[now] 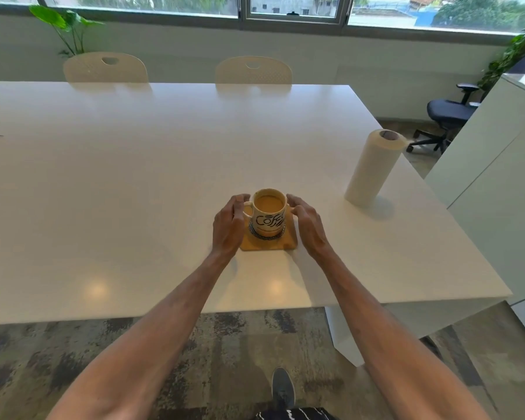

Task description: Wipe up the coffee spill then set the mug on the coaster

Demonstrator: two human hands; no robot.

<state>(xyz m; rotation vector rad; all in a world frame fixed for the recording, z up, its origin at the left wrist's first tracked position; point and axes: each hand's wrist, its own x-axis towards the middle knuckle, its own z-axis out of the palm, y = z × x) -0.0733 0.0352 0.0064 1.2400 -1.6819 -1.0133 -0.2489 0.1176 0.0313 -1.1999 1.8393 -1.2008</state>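
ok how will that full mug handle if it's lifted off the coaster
The mug looks filled near its rim, so probably heavy for its size and apt to slosh if tilted. It looks ceramic: likely stiff, breakable. Its handle beside the left hand should steady it.

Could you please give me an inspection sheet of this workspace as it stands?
Surface: white table, glossy; no coffee spill seen.
Job's things: mug holding coffee, upright on the coaster.
Clutter: paper towel roll, upright near the table's right edge.
Grips: left hand and right hand flank the mug, fingers loosely curved; contact unclear.
Cables: nothing seen.
Surroundings: pale chairs across the table, office chair, plants, cabinet, windows.
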